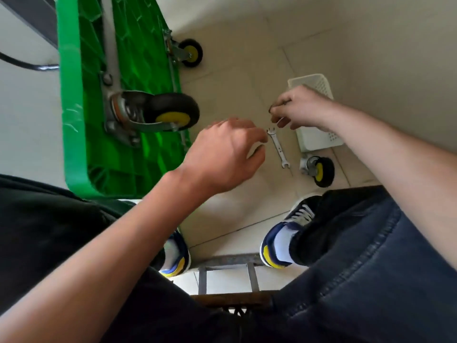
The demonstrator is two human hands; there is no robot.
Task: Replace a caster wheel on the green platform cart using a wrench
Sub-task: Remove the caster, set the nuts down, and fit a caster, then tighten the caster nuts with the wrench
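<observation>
The green platform cart (74,134) stands tipped on its side at the left, its ribbed underside toward me. A black caster with a yellow hub (170,112) is mounted near its lower corner, and a second caster (190,53) sits farther back. A silver open-ended wrench (279,148) lies flat on the floor tiles. A loose caster wheel (317,170) rests on the floor to its right. My left hand (227,154) hovers just left of the wrench's top end, fingers curled loosely. My right hand (299,107) pinches small dark hardware above the wrench.
A white perforated plastic basket (319,137) sits on the floor under my right hand. My two blue, white and yellow sneakers (284,243) stand below. A wooden stool edge (232,298) shows between my knees. A dark cable (22,63) runs at the far left.
</observation>
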